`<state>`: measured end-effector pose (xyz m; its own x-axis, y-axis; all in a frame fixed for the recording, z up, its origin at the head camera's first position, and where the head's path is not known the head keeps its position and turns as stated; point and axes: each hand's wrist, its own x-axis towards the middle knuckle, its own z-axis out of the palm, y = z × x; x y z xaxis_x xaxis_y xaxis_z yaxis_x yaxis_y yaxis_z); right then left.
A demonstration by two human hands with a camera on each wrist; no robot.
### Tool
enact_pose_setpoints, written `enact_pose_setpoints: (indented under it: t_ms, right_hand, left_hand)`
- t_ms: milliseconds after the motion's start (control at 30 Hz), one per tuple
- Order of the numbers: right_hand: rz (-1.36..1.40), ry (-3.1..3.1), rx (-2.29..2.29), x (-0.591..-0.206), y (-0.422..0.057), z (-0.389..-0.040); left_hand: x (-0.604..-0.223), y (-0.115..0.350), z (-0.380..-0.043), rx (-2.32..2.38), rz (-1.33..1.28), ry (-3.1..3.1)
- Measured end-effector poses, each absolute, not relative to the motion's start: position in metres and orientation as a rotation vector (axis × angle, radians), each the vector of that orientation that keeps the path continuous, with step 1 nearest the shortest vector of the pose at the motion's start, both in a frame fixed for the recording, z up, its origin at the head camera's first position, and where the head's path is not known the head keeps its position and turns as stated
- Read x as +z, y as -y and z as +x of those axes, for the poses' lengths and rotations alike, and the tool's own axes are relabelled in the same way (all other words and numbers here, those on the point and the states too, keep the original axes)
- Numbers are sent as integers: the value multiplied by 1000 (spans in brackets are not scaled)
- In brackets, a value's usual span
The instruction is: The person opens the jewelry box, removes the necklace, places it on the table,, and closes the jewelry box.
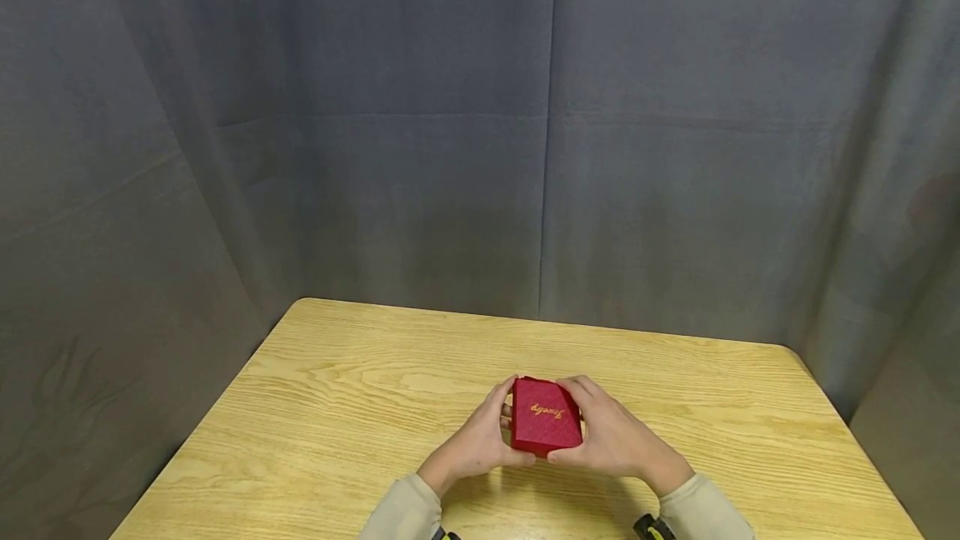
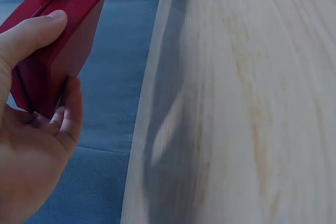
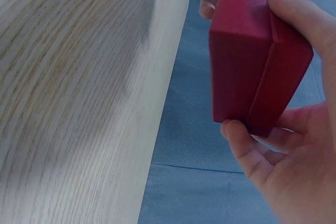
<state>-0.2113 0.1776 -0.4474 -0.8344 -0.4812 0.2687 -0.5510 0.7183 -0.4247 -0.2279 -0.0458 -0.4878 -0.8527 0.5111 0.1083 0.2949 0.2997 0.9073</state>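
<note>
A small red jewelry box (image 1: 547, 415) with gold "Jewelry" lettering on its lid is held between both hands above the table. The lettering reads upside down in the head view. My left hand (image 1: 478, 438) grips the box's left side, thumb on the near face and fingers on the far side. From the right, my right hand (image 1: 613, 432) grips it the same way. In the left wrist view the box (image 2: 68, 35) shows a seam between lid and base. The box (image 3: 241, 72) appears closed in the right wrist view, its lid seam narrow. What it contains is hidden.
The light wooden table (image 1: 360, 390) has rounded far corners. Grey-blue curtains (image 1: 420, 148) hang behind it and along both sides. Dark bands with yellow marks (image 1: 654, 527) sit at the wrists, by the beige sleeves (image 1: 705, 511).
</note>
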Motion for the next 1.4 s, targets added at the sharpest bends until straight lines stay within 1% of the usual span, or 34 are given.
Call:
enact_pose_setpoints:
  t_ms: [833,1400]
  right_hand:
    - [838,2773,753,-447,-177,-212]
    - [841,2828,836,-446,-185,-213]
  left_hand:
    - [-487,47,-228,1657,737,-2284]
    - [-488,49,-228,1631,738,-2319]
